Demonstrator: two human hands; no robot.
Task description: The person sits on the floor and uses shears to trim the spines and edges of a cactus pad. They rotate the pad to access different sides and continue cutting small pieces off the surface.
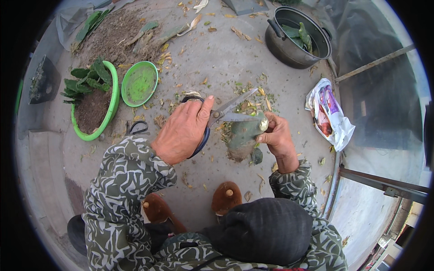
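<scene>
My left hand is closed around the dark handles of large scissors. Their blades stand apart and point right, the lower one against the top of a thick green cactus piece. That piece has a pale cut spot near its upper right end and a brown, soil-stained lower end. Fingers and thumb of my right hand pinch it at the upper right edge. A small dark green pad lies by its lower right side. Green and yellow clippings are scattered on the concrete around it.
At left stand a green planter of soil with cactus pads, a green saucer and a dark pot. Loose soil holds uprooted stems. A metal pot with cactus pads and a plastic bag are at right. Another handle loop lies by my left sleeve.
</scene>
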